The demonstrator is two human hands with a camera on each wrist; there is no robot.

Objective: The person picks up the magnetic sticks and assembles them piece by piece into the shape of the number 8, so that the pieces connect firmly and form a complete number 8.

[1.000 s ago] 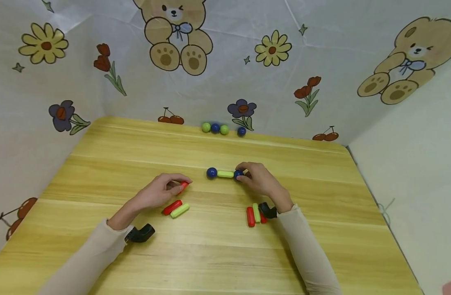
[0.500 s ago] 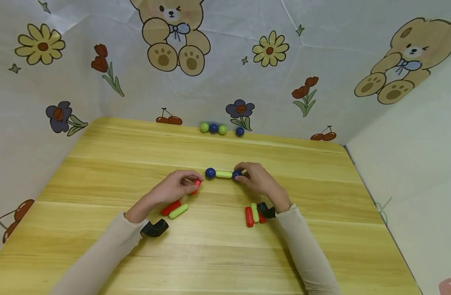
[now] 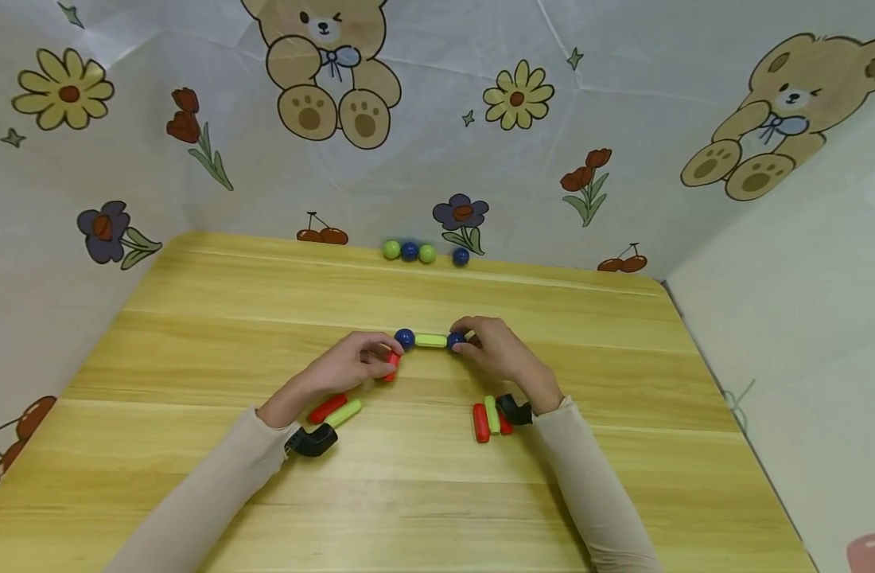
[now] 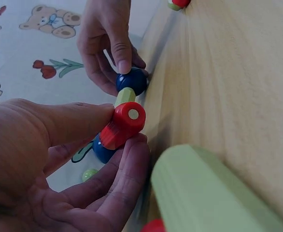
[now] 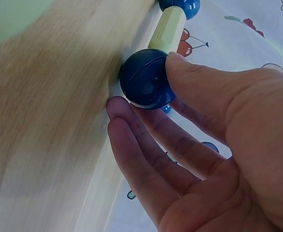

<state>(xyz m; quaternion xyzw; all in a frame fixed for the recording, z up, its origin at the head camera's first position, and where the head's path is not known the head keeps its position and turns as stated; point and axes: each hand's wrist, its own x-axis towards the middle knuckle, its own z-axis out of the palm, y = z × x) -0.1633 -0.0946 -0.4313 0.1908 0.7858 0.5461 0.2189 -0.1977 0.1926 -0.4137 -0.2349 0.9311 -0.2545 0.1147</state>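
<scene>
Between my left thumb and fingers I pinch a short red rod (image 3: 391, 368); its end with a pale round spot faces the left wrist view. The left hand (image 3: 340, 364) is just in front of the left blue ball (image 3: 405, 339). A yellow-green rod (image 3: 430, 341) lies between this ball and the right blue ball (image 5: 147, 79), joined in one line. My right hand (image 3: 505, 350) grips the right ball with thumb and fingertips. Whether the red rod touches the left ball cannot be told, as fingers partly cover that spot.
A red rod (image 3: 328, 408) and a yellow-green rod (image 3: 344, 414) lie by my left wrist. Near the right wrist lie another red rod (image 3: 481, 422), a green one (image 3: 491, 415) and a partly hidden red one. Several green and blue balls (image 3: 409, 251) line the table's back edge.
My left hand has carried the red rod rightward to the left blue ball, turning it more upright in the head view. The right hand keeps its grip on the right ball.
</scene>
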